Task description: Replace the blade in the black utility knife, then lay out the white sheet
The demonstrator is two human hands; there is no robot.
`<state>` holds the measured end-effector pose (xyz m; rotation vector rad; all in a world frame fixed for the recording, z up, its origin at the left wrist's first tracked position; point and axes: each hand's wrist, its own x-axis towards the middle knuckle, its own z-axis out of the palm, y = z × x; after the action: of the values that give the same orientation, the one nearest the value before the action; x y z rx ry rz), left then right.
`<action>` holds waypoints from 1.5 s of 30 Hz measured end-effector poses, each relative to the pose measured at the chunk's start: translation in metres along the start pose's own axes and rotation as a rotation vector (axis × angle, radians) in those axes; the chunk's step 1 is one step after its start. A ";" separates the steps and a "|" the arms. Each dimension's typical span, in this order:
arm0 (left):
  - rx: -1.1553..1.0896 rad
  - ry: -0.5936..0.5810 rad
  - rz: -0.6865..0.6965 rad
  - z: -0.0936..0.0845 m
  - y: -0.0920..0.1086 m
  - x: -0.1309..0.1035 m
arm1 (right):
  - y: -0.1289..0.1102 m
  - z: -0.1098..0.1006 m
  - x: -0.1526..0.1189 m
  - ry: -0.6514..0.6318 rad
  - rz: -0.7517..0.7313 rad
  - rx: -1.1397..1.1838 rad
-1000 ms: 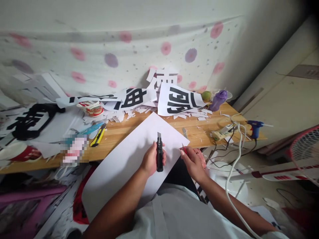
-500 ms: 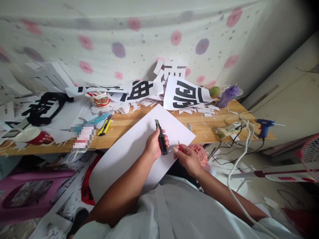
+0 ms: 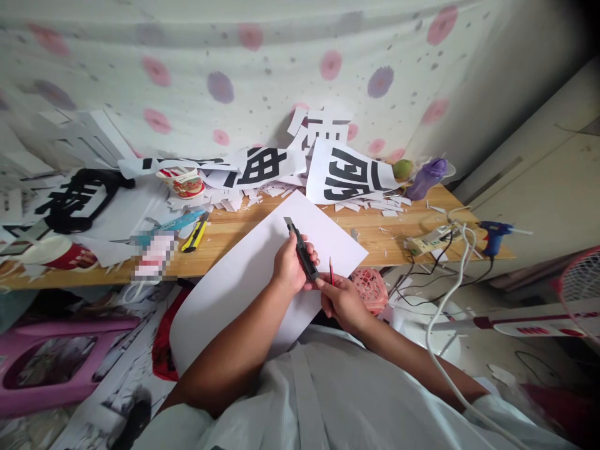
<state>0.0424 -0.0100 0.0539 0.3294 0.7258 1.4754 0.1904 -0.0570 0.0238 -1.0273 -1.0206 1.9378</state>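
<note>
My left hand [image 3: 289, 265] is wrapped round a black utility knife [image 3: 304, 253], its blade pointing up and away over a large white sheet [image 3: 234, 275]. My right hand [image 3: 341, 298] holds a thin red pencil [image 3: 331, 270] with its tip upward, and its thumb and fingertips touch the lower end of the knife. The sheet lies at an angle over the wooden table's front edge and hangs towards my body. My forearm covers part of it.
On the table [image 3: 248, 215] lie a yellow cutter [image 3: 195, 232], paper scraps and printed sheets [image 3: 351, 175]. Paper cups [image 3: 185, 183] stand left; a purple bottle [image 3: 426, 178], power strip [image 3: 429, 240] and blue glue gun [image 3: 495, 237] are right. A white cable hangs near my right arm.
My right hand has moved left to the knife's lower end, the red pencil still in it. The knife in my left hand has tilted a little more to the left.
</note>
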 end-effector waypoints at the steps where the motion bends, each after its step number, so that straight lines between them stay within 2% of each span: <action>1: 0.002 0.006 0.003 0.000 0.000 0.000 | -0.001 0.001 -0.001 0.000 0.009 0.005; 5: 0.036 0.005 0.037 0.002 -0.001 -0.002 | -0.006 0.004 -0.002 0.013 0.010 0.036; 11: 0.130 -0.010 0.155 0.005 -0.013 -0.007 | -0.006 0.012 -0.001 0.106 0.020 0.039; 23: 0.126 -0.001 0.248 0.005 -0.029 -0.009 | 0.011 0.015 0.003 0.127 -0.062 0.151; 26: 0.039 0.033 0.225 0.004 -0.026 -0.007 | 0.009 0.016 0.001 0.116 -0.103 0.137; 31: -0.039 0.045 0.133 0.000 -0.010 -0.006 | -0.001 0.015 -0.004 0.005 -0.103 0.086; 39: 0.132 0.107 0.063 -0.001 0.010 -0.004 | -0.022 0.023 0.000 -0.021 -0.187 0.083; 45: 0.216 0.224 0.139 0.000 0.015 0.003 | -0.035 0.034 0.007 -0.003 -0.249 0.098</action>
<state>0.0305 -0.0060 0.0630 0.3893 1.0640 1.5842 0.1652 -0.0459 0.0645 -0.8020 -0.9950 1.7671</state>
